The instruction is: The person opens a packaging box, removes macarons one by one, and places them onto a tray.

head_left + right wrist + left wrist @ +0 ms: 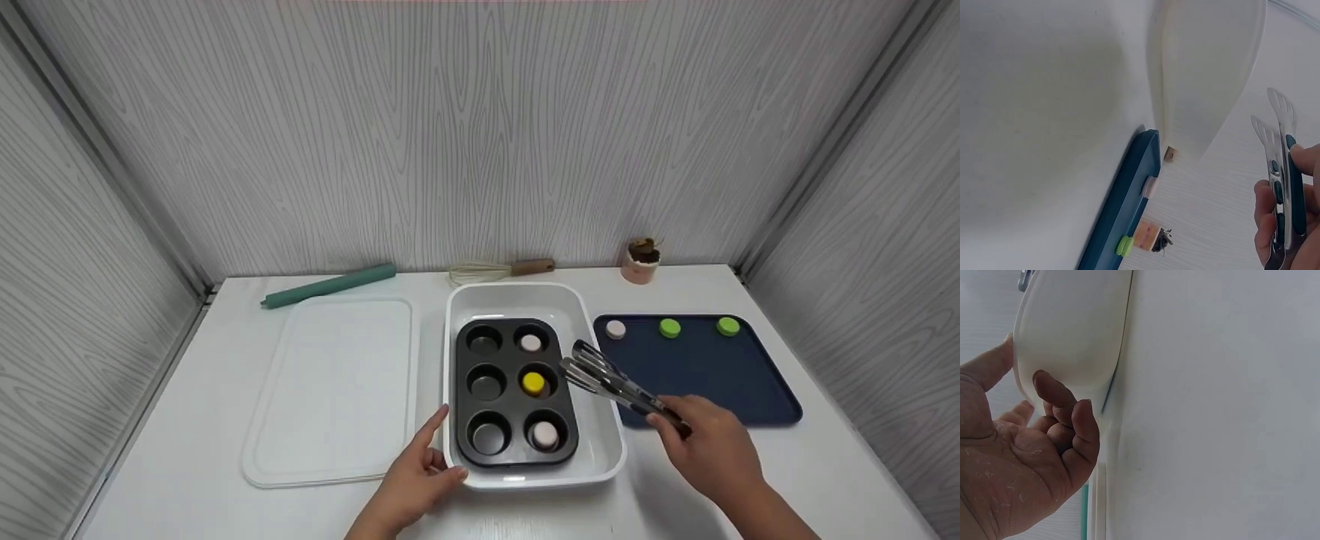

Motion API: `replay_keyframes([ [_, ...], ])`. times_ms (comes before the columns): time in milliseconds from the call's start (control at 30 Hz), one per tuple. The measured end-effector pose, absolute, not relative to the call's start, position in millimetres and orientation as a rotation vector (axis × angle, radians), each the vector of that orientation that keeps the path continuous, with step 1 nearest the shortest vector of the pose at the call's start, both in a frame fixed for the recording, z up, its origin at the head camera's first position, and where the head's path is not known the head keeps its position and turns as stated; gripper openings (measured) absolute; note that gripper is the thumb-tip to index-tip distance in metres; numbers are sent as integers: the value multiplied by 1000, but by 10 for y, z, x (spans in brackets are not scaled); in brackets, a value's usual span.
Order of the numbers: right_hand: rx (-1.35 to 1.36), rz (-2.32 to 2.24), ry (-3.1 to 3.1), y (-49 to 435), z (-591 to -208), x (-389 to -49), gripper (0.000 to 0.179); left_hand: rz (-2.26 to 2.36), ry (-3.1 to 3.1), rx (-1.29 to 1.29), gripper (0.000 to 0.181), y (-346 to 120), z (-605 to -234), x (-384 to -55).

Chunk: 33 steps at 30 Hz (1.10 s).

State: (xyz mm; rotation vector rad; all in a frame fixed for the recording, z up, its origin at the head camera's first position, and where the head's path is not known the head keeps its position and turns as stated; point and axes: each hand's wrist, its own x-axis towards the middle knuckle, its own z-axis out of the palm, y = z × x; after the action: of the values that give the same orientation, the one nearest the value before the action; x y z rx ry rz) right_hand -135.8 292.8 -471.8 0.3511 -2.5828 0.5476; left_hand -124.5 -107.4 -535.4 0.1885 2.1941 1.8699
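Observation:
My right hand (712, 446) grips metal tongs (611, 382) with dark handles. Their slotted heads stand slightly apart over the right side of a white basin (600, 450), with nothing between them. My left hand (416, 476) touches the basin's near left corner, thumb and forefinger stretched along its rim and the other fingers loosely bent. Inside the basin lies a dark muffin tin (514, 450). Its right column holds a pale macaron (531, 343) at the back, a yellow macaron (533, 383) in the middle and another pale macaron (545, 435) at the front.
A navy tray (705, 375) on the right bears a pale macaron (616, 328) and two green macarons (670, 328). To the left lies a white lid-like board (337, 390). Behind are a green rolling pin (330, 286), a whisk (502, 270) and a small pot (640, 262).

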Motion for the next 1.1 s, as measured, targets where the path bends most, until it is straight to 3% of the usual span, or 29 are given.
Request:
replay_keyframes([
  [1100,525,203,-2840,2635,-4755,-1179,12,1821,2249,166,99,-1062,-5346,-1234],
])
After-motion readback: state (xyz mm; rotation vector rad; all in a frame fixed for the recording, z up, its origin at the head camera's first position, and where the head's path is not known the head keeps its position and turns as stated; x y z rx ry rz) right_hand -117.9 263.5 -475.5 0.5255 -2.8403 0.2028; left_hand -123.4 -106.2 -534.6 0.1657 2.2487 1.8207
